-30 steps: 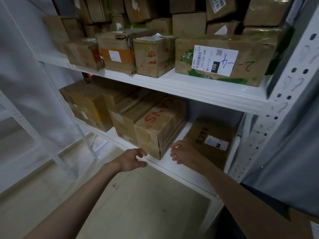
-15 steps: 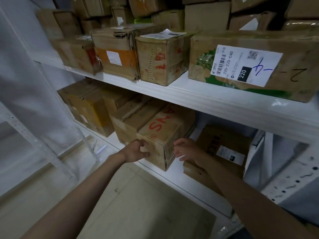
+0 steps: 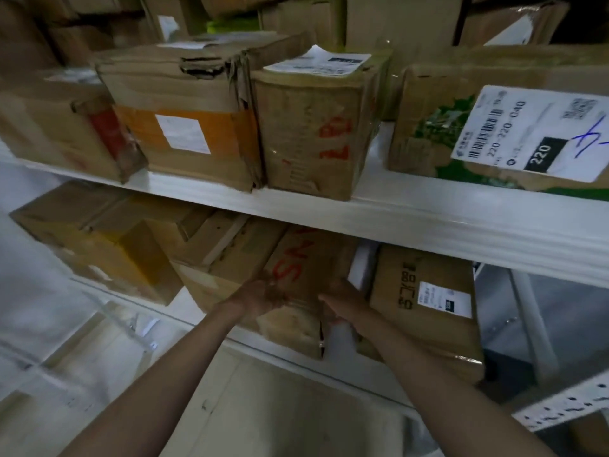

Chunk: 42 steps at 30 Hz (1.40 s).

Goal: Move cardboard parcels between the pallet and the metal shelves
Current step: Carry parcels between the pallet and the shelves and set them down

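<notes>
A cardboard parcel with red lettering (image 3: 308,258) sits at the front of the lower metal shelf (image 3: 186,303). My left hand (image 3: 263,296) grips its front top edge at the left corner, fingers curled over the cardboard. At the parcel's right front corner is my right hand (image 3: 342,300). It holds that corner, with its fingers reaching into the gap beside the neighbouring parcel with a white label (image 3: 425,291). The picture is blurred by motion.
More parcels stand to the left on the lower shelf, one with yellow tape (image 3: 131,255). The upper shelf (image 3: 428,222) carries an orange-banded parcel (image 3: 184,130), a red-marked one (image 3: 316,127) and a "220" labelled one (image 3: 487,133). A perforated shelf rail (image 3: 560,407) lies at the right.
Both hands have moved forward from the shelf edge onto the red-lettered parcel and taken hold of its front corners. The camera has come closer to the shelves.
</notes>
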Tool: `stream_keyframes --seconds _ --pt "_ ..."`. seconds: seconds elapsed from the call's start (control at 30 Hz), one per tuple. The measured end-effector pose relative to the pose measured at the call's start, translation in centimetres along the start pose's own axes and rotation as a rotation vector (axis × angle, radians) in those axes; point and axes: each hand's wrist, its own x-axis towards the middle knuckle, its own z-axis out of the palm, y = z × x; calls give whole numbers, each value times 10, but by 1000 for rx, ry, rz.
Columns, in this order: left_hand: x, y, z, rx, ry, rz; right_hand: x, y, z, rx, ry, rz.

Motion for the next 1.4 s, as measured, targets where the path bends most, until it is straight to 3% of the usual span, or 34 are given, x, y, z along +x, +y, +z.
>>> stream_keyframes --seconds 0.13,0.23,0.33,0.53,0.7,0.8,1.2,1.4 --pt "25 -12 -1 119 -62 161 18 3 23 110 72 94" --pt "37 -18 2 254 -5 311 29 10 37 173 142 159" --pt "46 -26 11 180 -3 279 31 16 46 226 161 256" --pt "63 -26 17 145 91 322 21 31 41 615 187 416" --pt "76 -14 27 -321 -112 148 9 44 31 602 293 368" --pt "75 -9 38 -430 -115 78 3 49 35 609 360 365" --pt "13 13 61 -343 149 92 -37 71 36 697 249 331" --pt "-26 43 79 -140 166 -46 -68 86 32 682 190 306"
